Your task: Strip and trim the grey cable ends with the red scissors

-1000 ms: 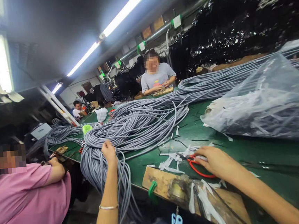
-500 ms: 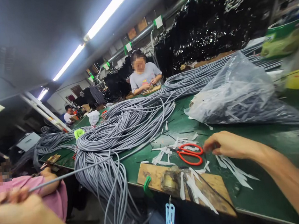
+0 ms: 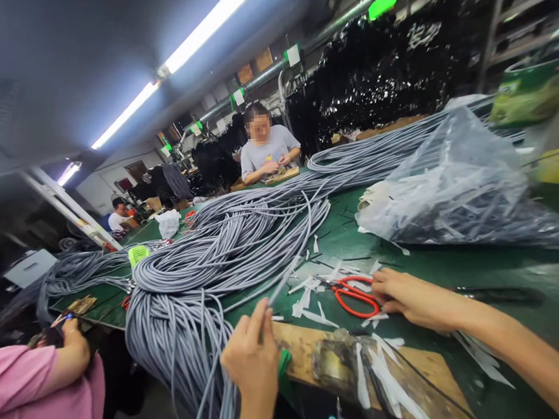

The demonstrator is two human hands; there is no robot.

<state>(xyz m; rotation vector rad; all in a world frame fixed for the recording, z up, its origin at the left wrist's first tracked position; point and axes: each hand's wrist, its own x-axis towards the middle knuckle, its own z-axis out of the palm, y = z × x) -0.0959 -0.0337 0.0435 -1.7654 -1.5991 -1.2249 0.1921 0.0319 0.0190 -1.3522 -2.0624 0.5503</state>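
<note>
"Wooden board (image 3: 434, 362) nearest you, along the near edge of the surface (image 3: 421, 259)?"

"Yes, with white strips (image 3: 391, 385) lying on it. Your left hand (image 3: 250, 352) is just by its left end, fingertips pinched together on a grey cable (image 3: 285, 279). You have that cable slanting away from your fingers toward the far right."

"And your right hand (image 3: 402, 293)?"

"It is beyond the board, its fingers curled right at the handles of the red scissors (image 3: 356, 297). Whether they grip, I cannot tell you. Those scissors lie on the surface, blades toward the left, among white scraps (image 3: 304, 302)."

"Who is that near you, on the left?"

"A person in a pink top (image 3: 46, 399), partly cut off from your view. To the left of your scissors, a cable bundle (image 3: 182, 270) lies in loops across the surface and drapes over the near edge."

"What do you have farther off?"

"On the right, a clear bag (image 3: 456, 210) with pale pieces inside. Past the bundle, you face a person in a grey shirt (image 3: 267, 148), hands close together. Behind, toward the far right, hangs a glossy black mass (image 3: 362, 98)."
</note>
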